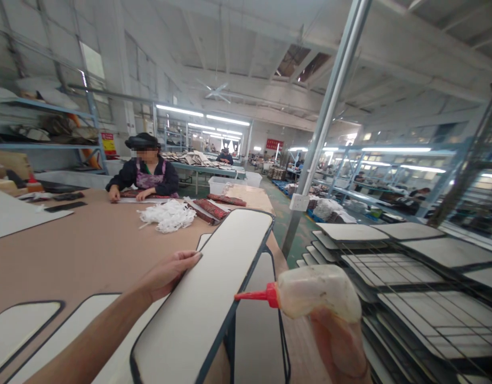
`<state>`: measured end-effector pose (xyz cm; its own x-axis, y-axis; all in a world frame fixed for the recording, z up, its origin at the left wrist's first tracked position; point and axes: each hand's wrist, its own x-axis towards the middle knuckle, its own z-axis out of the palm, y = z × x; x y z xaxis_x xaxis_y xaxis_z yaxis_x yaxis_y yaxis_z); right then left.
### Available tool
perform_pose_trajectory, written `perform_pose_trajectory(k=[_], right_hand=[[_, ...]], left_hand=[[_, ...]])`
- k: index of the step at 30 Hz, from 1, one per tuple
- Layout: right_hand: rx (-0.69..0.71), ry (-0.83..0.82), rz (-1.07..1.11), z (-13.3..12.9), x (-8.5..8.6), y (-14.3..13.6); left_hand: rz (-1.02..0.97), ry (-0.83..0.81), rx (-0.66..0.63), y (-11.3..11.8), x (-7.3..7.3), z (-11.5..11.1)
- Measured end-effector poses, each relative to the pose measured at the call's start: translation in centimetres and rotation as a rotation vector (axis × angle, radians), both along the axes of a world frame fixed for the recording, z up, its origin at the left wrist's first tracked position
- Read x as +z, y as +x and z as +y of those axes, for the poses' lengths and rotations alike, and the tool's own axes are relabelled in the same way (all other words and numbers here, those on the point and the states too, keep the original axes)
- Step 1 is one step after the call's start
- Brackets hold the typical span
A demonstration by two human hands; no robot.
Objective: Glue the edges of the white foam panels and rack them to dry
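A long white panel with a dark edge (214,277) is held tilted above the table by my left hand (176,272), whose fingers and thumb grip its left edge. My right hand (337,341) is wrapped round a translucent squeeze bottle (317,293) with a red nozzle. The nozzle tip touches or nearly touches the panel's right edge. Beneath the held panel another dark-edged white panel (257,320) shows. More such panels (25,325) lie at the lower left.
On the brown table (110,245) are a white heap of strips (168,214) and red patterned pieces (211,208). Across it sits a person (150,173) handling material. A metal post (321,122) and wire racks of panels (393,266) stand to the right.
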<state>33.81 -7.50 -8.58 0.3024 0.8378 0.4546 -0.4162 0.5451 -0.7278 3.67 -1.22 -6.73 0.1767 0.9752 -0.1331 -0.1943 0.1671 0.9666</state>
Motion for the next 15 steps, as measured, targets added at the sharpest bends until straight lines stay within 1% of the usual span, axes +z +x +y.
perform_pose_trajectory(k=[5, 10, 13, 15], right_hand=[[0.039, -0.014, -0.005, -0.4, -0.6, -0.6], [0.144, 0.011, -0.088, -0.8, -0.8, -0.8], [0.217, -0.035, -0.109, -1.5, -1.6, -1.3], [0.232, -0.066, -0.116, -2.0, -2.3, -2.0]], left_hand=[[-0.005, 0.008, 0.038, -0.1, 0.7, 0.4], [-0.008, 0.006, 0.051, 0.0, 1.1, 0.8], [-0.013, 0.014, 0.061, 0.0, 1.3, 1.1], [-0.015, 0.027, 0.075, -0.1, 1.4, 1.4]])
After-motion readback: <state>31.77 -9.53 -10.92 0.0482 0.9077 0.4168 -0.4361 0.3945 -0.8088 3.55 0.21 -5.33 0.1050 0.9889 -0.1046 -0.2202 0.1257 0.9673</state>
